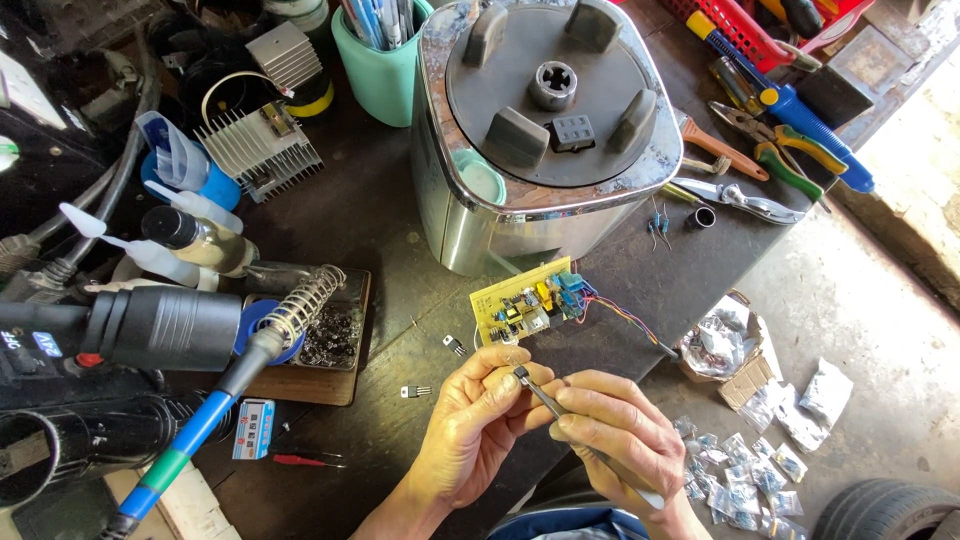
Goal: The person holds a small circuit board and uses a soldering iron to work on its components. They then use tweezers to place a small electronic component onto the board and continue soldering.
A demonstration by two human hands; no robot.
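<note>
Right hand [620,425] nearest camera, at near edge of dark workbench [380,210], fingers clenched round thin metal tweezers [560,410]. Tweezer tip meets small dark component [520,373] pinched in left hand [480,410] fingertips. Just beyond hands: yellow circuit board [525,302] with coloured wires, lying flat. Behind it, chrome blender base [545,130], mid-bench. Two small black transistors [455,346] lie left of board. Blue-handled soldering iron [230,385] in coil stand, left side.

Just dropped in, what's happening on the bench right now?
A person's left hand pinches a tiny dark component while the right hand grips it with metal tweezers. Just beyond the hands, a yellow circuit board lies on the dark bench, wired to an upturned chrome appliance base. Two small black parts lie loose beside the board.
</note>
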